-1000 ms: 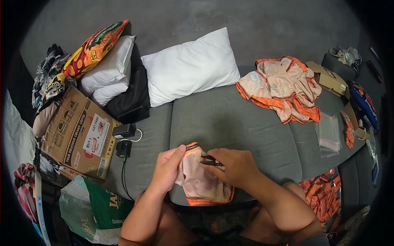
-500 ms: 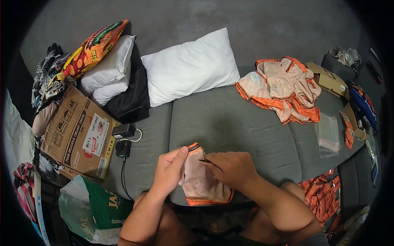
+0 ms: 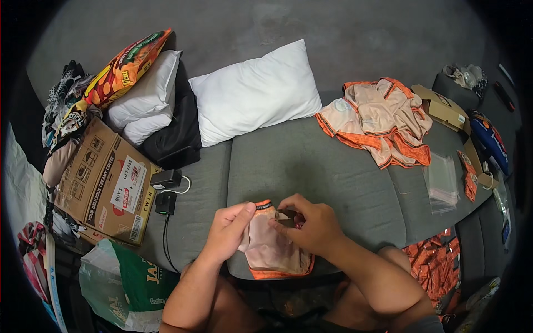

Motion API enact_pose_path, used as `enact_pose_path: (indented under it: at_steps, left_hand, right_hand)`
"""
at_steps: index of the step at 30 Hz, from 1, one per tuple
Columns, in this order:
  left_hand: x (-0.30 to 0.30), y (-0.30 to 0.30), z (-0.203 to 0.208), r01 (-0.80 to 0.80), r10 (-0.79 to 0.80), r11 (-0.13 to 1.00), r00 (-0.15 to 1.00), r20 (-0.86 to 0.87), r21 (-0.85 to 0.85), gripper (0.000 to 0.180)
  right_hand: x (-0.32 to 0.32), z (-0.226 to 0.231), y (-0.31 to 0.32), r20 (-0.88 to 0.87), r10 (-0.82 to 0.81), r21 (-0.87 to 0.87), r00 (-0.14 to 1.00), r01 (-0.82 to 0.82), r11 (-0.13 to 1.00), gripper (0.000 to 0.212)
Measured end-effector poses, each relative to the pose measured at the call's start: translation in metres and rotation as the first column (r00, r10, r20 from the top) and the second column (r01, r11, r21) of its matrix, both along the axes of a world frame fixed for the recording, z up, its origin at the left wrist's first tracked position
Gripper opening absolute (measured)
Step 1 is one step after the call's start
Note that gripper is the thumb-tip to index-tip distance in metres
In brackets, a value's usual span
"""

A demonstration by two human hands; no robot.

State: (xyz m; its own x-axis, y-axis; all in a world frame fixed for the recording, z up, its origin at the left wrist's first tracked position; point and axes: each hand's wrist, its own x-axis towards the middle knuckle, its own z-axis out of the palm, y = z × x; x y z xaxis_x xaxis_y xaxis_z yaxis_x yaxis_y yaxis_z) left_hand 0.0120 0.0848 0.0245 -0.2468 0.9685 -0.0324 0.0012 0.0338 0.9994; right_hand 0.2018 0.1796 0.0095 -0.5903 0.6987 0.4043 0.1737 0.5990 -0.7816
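Observation:
My left hand (image 3: 229, 232) pinches the top edge of a small pale pink garment (image 3: 269, 244) between thumb and fingers, beside its dark elastic waistband. The garment has orange trim and appears inside out; its lower orange hem hangs near the front edge of the seat. Close to the waistband's right end, my right hand (image 3: 311, 225) is closed around a small dark tool (image 3: 287, 213) with a reddish part. Its kind is mostly hidden by my fingers. The thumb and fingertips of that hand are right at the garment's upper right edge.
Similar garments (image 3: 383, 119) lie heaped at the back right, near an opened carton (image 3: 441, 111) and clear plastic bags (image 3: 442, 183). A white pillow (image 3: 255, 91) rests at the back. Left are a cardboard box (image 3: 102, 180), black adapters (image 3: 166, 178) with cables, and a green-white bag (image 3: 133, 283).
My right hand has shifted slightly up and turned, bringing the dark tool nearer the waistband. My left hand keeps its hold on the garment.

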Motion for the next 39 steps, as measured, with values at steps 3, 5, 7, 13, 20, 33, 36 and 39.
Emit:
enact_pose_path:
  at_steps: [3,5,7,13,20,33,36,39]
  left_hand:
    - [-0.003,-0.002,-0.005,0.053,-0.054,0.998,0.997,-0.054,-0.016,0.035]
    - [-0.001,-0.003,-0.004,0.046,-0.045,0.999,0.997,-0.063,0.004,0.024]
    - [0.002,-0.003,0.000,0.046,-0.045,0.999,0.997,-0.068,0.015,0.019]
    - [0.011,-0.001,0.014,0.153,0.015,0.944,0.865,-0.501,0.293,0.007]
    - [0.008,-0.001,0.019,0.392,0.218,0.775,0.570,-0.792,0.495,0.012]
    - [0.012,0.007,-0.001,0.301,-0.290,0.941,0.953,-0.088,0.152,0.028]
    - [0.008,0.006,-0.005,0.430,-0.429,0.903,0.891,0.150,0.025,0.032]
    - [-0.001,0.003,-0.010,0.521,-0.512,0.853,0.834,0.208,0.012,0.029]
  right_hand:
    - [-0.001,0.004,0.005,-0.021,0.047,-0.202,0.999,-0.050,0.978,0.037]
    - [0.001,0.004,0.010,-0.084,0.197,-0.301,0.977,-0.213,0.929,0.035]
    - [0.003,0.000,0.014,-0.122,0.264,-0.345,0.957,-0.290,0.893,0.034]
    - [0.008,-0.008,0.017,-0.055,0.231,-0.093,0.971,-0.235,0.968,0.023]
    - [0.008,-0.003,0.021,-0.226,0.128,0.411,0.966,-0.025,0.911,0.025]
    - [0.005,0.000,0.021,-0.334,0.294,0.505,0.896,-0.094,0.858,0.027]
    - [0.004,-0.002,0.019,-0.309,0.333,0.492,0.891,-0.150,0.858,0.026]
    - [0.004,-0.004,0.017,-0.270,0.364,0.479,0.891,-0.204,0.854,0.026]
